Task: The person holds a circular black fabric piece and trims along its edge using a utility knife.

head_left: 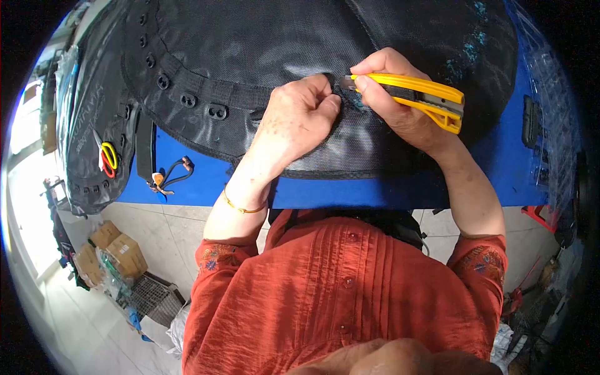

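A large piece of black mesh fabric with a bound edge and a row of black oval eyelets covers most of the blue table. My left hand is closed, pinching a bit of this fabric near its middle. In my right hand is a yellow utility knife, with its blade end pointing left. The blade tip is at the fabric, close beside my left fingertips; whether it touches cannot be made out. Teal thread bits lie on the fabric at the upper right.
Red-and-yellow scissors lie on more black fabric at the left. A dark cord loop and a black strap rest on the blue table. Clear plastic is at the right. Cardboard boxes stand on the floor.
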A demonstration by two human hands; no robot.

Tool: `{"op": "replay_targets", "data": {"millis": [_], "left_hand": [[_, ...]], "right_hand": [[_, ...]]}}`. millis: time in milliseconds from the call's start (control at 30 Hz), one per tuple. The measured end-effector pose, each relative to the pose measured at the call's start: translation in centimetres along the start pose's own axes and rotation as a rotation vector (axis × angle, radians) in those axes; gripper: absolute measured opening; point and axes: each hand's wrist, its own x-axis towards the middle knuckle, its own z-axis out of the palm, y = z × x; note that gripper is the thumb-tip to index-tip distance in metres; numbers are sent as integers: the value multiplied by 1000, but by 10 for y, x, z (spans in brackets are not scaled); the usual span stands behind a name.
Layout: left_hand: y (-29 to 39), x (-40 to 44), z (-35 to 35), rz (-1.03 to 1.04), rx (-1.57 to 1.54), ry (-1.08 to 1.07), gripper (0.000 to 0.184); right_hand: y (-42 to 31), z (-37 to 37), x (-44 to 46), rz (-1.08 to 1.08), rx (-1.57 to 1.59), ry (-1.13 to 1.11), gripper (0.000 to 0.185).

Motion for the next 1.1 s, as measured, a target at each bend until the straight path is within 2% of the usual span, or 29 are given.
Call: {"op": "replay_targets", "data": {"millis": [167,233,267,333,367,433,567,667,933,1100], "left_hand": [[6,-1,-2,-30,24,8,21],[6,-1,-2,-36,36,20,21],[4,0,-1,-9,46,28,22],[1,0,-1,17,57,35,23],[0,0,-1,37,53,35,23],[-2,1,-1,57,49,36,23],[3,1,-3,46,68,13,23],[3,1,-3,12,44,-1,23],[3,1,-3,-13,17,-21,23],[3,1,-3,-18,13,-28,24]], "right_hand": [[-1,0,-1,53,27,3,10],[2,-1,0,-111,-99,-5,10],[4,-1,0,-112,-99,-6,10],[7,0,0,-247,-149,-9,10],[5,1,0,-246,-149,-10,10],[0,2,-1,26,37,-6,11],[-3,-2,-2,40,52,-25,11],[-4,-2,-1,-29,-42,-45,11],[3,1,-1,-81,-53,12,14],[-2,0,-2,-42,-36,8,13]]}}
